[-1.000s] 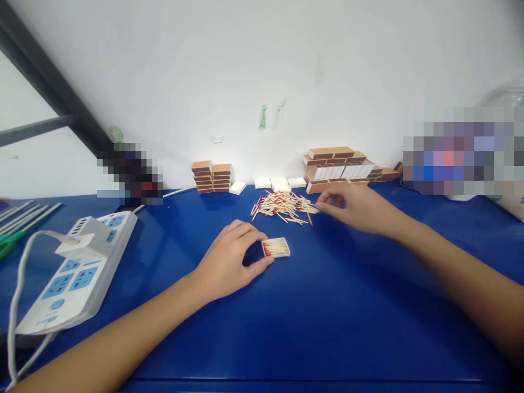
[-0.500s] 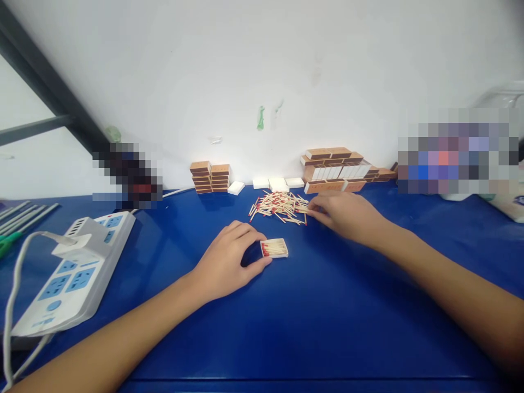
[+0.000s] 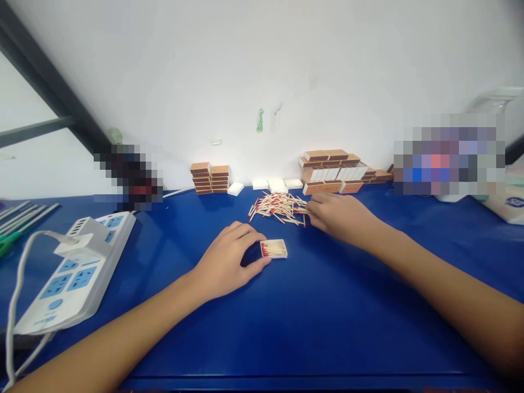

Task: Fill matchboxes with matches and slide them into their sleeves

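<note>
My left hand [image 3: 227, 261] is closed on a small white matchbox tray [image 3: 284, 252], thumb at the near side and fingers at the far side. Inside the tray lie red-tipped matches [image 3: 273, 248], their heads towards the left. Beyond it is a loose pile of matches [image 3: 278, 204] pointing in many directions. At the right edge of that pile, my right hand [image 3: 339, 214] has its fingertips pinched together on matches, which stick out to the left. How many it holds is hidden by the fingers.
Brown matchboxes stand stacked against the wall, a small stack [image 3: 210, 179] left and a larger one [image 3: 333, 172] right. White trays [image 3: 277, 185] lie between them. A power strip [image 3: 77, 273] with a white cable sits at the left on the blue table [image 3: 262, 327].
My right hand's fingers have closed in more at the right edge of the match pile, shifting slightly left. My left hand and the tray stay in place.
</note>
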Demonstrator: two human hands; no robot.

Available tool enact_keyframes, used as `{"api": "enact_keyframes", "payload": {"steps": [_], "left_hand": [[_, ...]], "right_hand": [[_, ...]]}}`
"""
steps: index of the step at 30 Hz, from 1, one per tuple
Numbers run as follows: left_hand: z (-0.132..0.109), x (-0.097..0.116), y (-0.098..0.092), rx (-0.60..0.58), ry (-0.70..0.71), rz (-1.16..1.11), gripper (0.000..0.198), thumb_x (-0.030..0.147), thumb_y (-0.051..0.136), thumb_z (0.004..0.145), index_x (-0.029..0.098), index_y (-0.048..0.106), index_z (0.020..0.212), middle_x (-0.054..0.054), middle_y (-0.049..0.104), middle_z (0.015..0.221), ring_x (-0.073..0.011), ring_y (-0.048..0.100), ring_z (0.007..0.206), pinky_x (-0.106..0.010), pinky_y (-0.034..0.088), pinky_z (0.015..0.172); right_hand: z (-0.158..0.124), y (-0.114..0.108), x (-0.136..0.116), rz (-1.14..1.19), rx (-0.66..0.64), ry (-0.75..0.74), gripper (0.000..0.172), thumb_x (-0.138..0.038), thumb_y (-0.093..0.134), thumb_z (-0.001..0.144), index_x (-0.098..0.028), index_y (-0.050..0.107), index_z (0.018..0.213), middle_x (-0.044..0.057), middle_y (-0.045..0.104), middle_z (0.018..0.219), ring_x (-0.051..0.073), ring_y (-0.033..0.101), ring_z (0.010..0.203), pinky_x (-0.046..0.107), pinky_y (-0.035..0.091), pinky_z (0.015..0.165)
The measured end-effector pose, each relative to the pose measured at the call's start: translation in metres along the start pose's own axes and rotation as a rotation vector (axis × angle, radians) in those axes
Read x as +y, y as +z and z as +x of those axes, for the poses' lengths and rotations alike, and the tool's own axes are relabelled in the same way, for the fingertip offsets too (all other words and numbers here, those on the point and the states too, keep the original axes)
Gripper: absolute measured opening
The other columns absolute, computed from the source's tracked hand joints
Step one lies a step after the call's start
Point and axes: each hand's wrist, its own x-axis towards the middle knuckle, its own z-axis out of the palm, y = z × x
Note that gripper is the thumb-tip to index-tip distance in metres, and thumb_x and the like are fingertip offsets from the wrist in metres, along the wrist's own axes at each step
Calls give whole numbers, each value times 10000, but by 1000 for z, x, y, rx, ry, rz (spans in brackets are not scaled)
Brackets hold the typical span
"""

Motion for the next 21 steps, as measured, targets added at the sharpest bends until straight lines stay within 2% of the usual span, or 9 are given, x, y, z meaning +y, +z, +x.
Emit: {"api": "enact_keyframes", "payload": {"steps": [5, 10, 16, 21], "left_hand": [[-1, -1, 0, 0, 6, -1, 269, 357, 708, 980, 212, 694, 1206, -75, 715, 1136, -266, 624, 1071, -471, 521, 961], [-1, -2, 1, 8, 13, 5, 277, 354, 708, 979, 204, 691, 1212, -82, 715, 1143, -268, 626, 1072, -473, 525, 957], [-1, -2, 1, -1, 11, 9, 271, 361, 702, 984, 208, 695, 1207, -80, 713, 1139, -267, 628, 1065, -471, 529, 952], [-1, -4, 1, 16, 19, 14, 267, 353, 719, 973, 204, 700, 1194, -77, 723, 1121, -269, 633, 1059, -469, 532, 944]], "right_hand": [[-3, 12, 13, 62, 36, -21, 131, -225, 550, 981, -157, 645, 923, 117, 720, 999, 225, 663, 834, 318, 365, 631], [-5, 16, 22, 154, 33, -20, 55, -216, 585, 938, -180, 609, 905, 80, 705, 921, 201, 628, 742, 305, 349, 613], [-6, 14, 27, 222, 55, -31, 91, -186, 562, 935, -200, 602, 853, 68, 703, 843, 201, 619, 705, 307, 328, 591], [-8, 5, 28, 299, 190, 9, 110, -219, 535, 948, -222, 624, 884, 68, 718, 853, 215, 637, 728, 320, 372, 612]]}}
